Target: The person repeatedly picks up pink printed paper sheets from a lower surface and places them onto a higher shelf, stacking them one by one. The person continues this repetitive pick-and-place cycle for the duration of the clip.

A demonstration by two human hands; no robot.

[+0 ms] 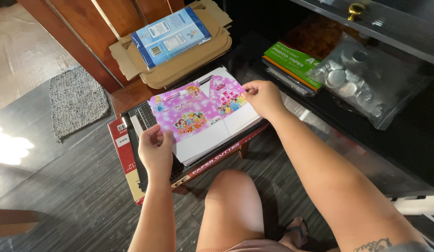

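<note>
A pink and white printed sheet [198, 112] with cartoon figures and a castle lies on top of a stack of similar sheets on a black paper cutter [141, 122]. My left hand [155, 151] pinches the sheet's near left edge. My right hand [262, 97] grips its far right corner. The cutter rests on its red and white box [125, 154], which sits on a low stool just beyond my knee [233, 196].
Behind the cutter lies a pile of flat brown cardboard [179, 65] with a blue pack [170, 35] on top. To the right, a dark shelf holds a green paper pack [291, 63] and a clear bag of round metal discs [366, 84]. A grey mat [77, 100] lies at the left.
</note>
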